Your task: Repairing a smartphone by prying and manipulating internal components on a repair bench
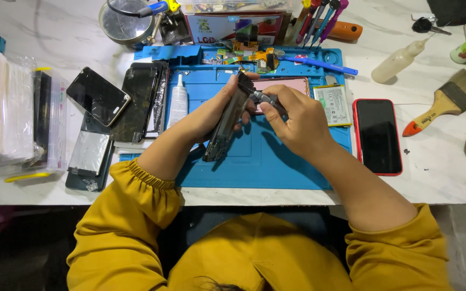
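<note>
My left hand (217, 110) grips a dark phone body (226, 119), held on edge and tilted over the blue work mat (265, 167). My right hand (296, 119) pinches a small metal tool (262, 98) whose tip meets the upper end of the phone body. Both arms wear mustard-yellow sleeves. A pinkish phone part (287, 83) lies on the mat just behind the hands, partly hidden by them.
A red phone (377, 136) and a flat battery (332, 105) lie right of the mat. A paintbrush (449, 102) and squeeze bottle (397, 62) sit further right. Dark screens (97, 96), a glue tube (178, 101) and stacked packets (1, 108) fill the left. Screwdrivers (319, 19) stand at the back.
</note>
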